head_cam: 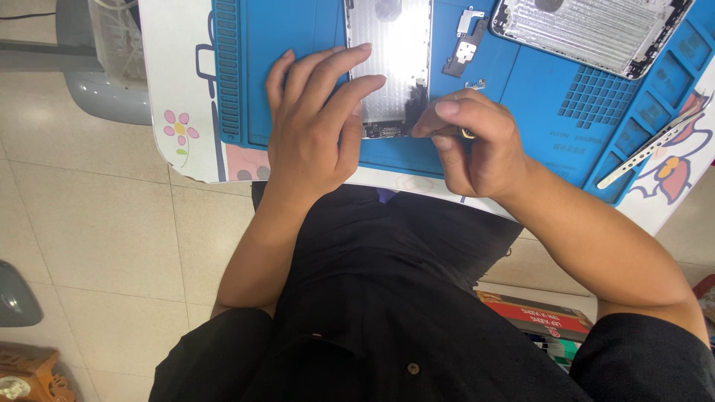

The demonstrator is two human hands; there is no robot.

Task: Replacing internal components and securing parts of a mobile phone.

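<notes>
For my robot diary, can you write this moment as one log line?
left hand: flat on phone panel | right hand: pinching small tool at panel's lower edge | surface: blue mat

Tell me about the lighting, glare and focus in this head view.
Head view: soft, even daylight; bright glare washes out the silver phone panel under the left hand; faint shadow beneath the right hand on the blue mat; hands sharp, small parts near the fingertips too fine to resolve; slight wide-angle bending at the edges.
</notes>
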